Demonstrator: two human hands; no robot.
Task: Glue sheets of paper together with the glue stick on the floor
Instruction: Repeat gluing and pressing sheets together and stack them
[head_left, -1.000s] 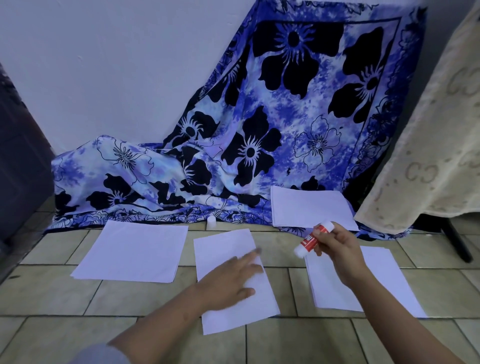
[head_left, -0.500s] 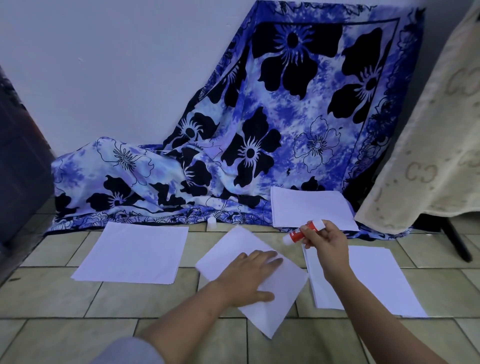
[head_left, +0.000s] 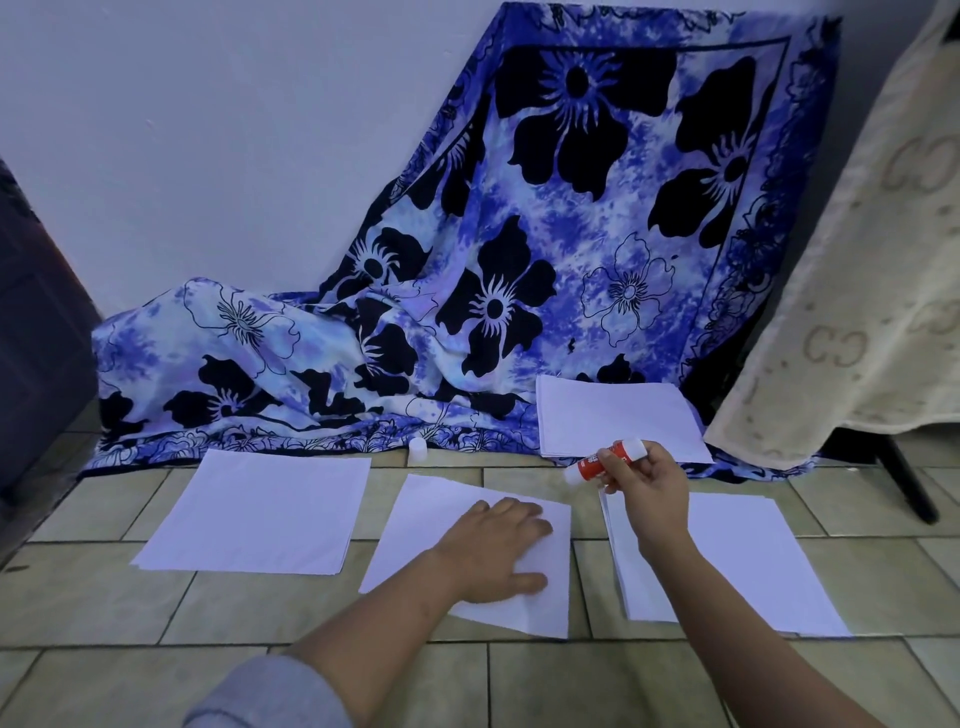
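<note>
A white sheet of paper (head_left: 431, 514) lies on the tiled floor in the middle, and my left hand (head_left: 493, 551) presses flat on it with straight fingers. My right hand (head_left: 644, 483) holds a red and white glue stick (head_left: 602, 460) by its body, above the floor between the middle sheet and a stack of white sheets on the right (head_left: 753, 561). The stick's uncapped white tip points down and left. Another pile of sheets (head_left: 260, 514) lies on the left, and one more stack (head_left: 618, 415) rests on the cloth's edge behind.
A small white cap (head_left: 417, 448) stands on the floor by the hem of a blue flowered cloth (head_left: 519, 291) draped against the wall. A cream towel (head_left: 857, 291) hangs at the right over a dark stand leg (head_left: 904, 483). A dark door (head_left: 36, 332) borders the left.
My left hand has turned the middle sheet on the floor, first clockwise, then further round to lie nearly square. My right hand with the glue stick moved up and slightly back.
</note>
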